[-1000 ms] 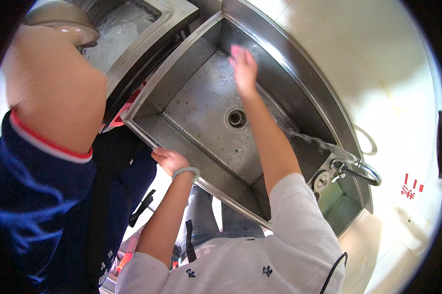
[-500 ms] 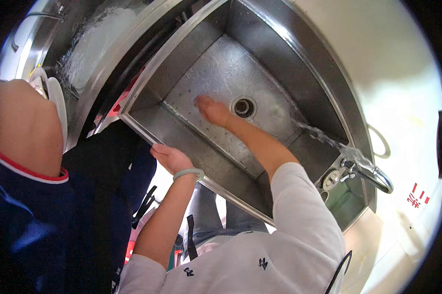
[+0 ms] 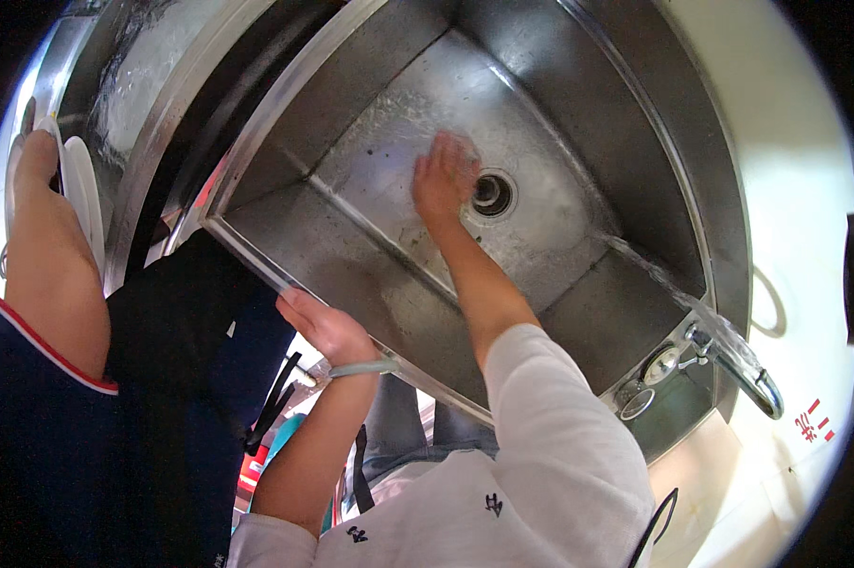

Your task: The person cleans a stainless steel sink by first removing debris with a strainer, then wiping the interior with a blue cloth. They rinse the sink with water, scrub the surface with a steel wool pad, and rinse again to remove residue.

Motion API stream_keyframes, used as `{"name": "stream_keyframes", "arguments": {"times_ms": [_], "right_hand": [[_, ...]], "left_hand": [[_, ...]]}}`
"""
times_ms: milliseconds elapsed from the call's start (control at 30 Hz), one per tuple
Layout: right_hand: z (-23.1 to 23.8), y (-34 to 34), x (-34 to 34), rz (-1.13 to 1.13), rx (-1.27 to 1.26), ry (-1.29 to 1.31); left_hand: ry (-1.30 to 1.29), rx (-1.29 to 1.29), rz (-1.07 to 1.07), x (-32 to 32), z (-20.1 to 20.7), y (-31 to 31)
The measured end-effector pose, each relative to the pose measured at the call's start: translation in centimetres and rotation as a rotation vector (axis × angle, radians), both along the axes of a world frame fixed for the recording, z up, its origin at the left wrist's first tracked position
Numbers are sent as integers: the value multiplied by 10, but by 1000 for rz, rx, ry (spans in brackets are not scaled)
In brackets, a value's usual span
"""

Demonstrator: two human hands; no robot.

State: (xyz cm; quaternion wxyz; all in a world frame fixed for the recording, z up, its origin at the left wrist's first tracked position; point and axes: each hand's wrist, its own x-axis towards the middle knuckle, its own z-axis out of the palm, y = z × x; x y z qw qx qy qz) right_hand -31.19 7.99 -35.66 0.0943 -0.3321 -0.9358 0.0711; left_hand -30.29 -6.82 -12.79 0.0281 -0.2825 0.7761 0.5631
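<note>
My right hand (image 3: 446,180) is down inside a deep stainless-steel sink (image 3: 370,275). Its fingers are spread and slightly blurred, close over the wet bottom and just left of the round drain (image 3: 492,193). It holds nothing. My left hand (image 3: 325,327), with a pale bangle (image 3: 362,367) at the wrist, grips the sink's near rim; some of its fingers are hidden. From a curved metal faucet (image 3: 744,364) at the right, a stream of water (image 3: 659,275) runs into the sink. Thin water with small dark specks lies on the bottom.
At my left stands another person in a dark sleeve (image 3: 44,379), an arm reaching toward white plates (image 3: 83,194) beside a second sink with water (image 3: 148,90). A drain strainer (image 3: 638,402) sits on the ledge near the faucet. A pale wall rises at the right.
My right hand has swept from left of the drain to farther back and right, its fingers spreading. My left hand stays at the rim. The view has shifted slightly; the other person's arm has moved up.
</note>
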Motion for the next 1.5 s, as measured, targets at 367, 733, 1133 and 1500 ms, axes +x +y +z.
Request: {"name": "stream_keyframes", "arguments": {"times_ms": [367, 733, 1133, 1500], "right_hand": [[18, -14, -93, 953, -316, -163], [61, -119, -144, -464, -2094, 962], [14, 112, 48, -1055, -1728, 1762], [71, 173, 176, -663, -1738, 1823]], "left_hand": [[-79, 58, -64, 3, 9, 3], [-105, -35, 52, 5, 15, 8], [34, -29, -8, 8, -10, -13], [169, -48, -114, 6, -9, -3]]}}
